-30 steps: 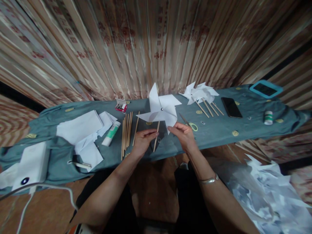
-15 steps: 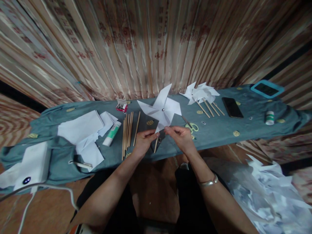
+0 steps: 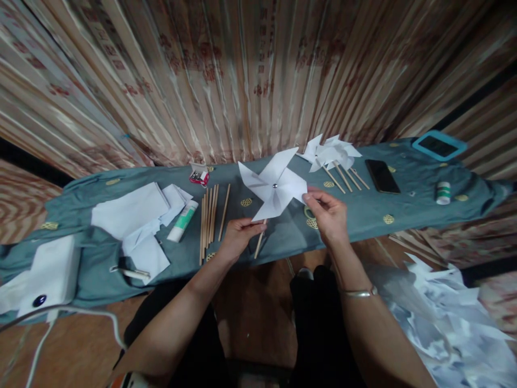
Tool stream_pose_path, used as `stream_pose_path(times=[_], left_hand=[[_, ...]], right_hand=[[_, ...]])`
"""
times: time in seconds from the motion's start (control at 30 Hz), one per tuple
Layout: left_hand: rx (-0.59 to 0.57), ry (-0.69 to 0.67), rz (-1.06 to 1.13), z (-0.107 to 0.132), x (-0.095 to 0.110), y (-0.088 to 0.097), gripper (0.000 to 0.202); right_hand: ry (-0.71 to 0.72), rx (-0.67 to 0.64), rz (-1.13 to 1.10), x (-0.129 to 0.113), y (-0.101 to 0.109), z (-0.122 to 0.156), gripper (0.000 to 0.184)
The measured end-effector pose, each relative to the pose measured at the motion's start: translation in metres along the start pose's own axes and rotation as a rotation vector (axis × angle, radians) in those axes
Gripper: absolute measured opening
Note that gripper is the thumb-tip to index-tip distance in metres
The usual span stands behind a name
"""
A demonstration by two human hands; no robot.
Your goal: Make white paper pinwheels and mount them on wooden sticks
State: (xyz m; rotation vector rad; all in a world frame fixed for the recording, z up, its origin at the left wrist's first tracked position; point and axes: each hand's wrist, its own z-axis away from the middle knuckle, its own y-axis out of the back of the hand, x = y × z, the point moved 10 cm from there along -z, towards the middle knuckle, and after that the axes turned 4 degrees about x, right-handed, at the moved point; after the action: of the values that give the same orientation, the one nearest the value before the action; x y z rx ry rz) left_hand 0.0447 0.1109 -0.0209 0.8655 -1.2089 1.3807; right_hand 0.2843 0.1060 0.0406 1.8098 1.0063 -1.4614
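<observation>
white paper pinwheel [image 3: 283, 195] is held over the near edge of the blue-grey cloth [image 3: 365, 214], left hand [image 3: 238, 237] pinching its wooden stick [image 3: 257, 249], right hand [image 3: 329, 215] nipping one blade tip; a hard tug there could tear the thin paper at the centre pin [image 3: 274, 185] or crease it
</observation>
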Motion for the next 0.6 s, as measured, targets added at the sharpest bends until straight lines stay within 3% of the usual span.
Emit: stream_pose_path(times=[0.6], left_hand=[[0.121, -0.057, 0.018, -0.006, 0.010, 0.011, 0.029]], right_hand=[[-0.218, -0.117, -0.138, 0.013, -0.035, 0.030, 0.024]])
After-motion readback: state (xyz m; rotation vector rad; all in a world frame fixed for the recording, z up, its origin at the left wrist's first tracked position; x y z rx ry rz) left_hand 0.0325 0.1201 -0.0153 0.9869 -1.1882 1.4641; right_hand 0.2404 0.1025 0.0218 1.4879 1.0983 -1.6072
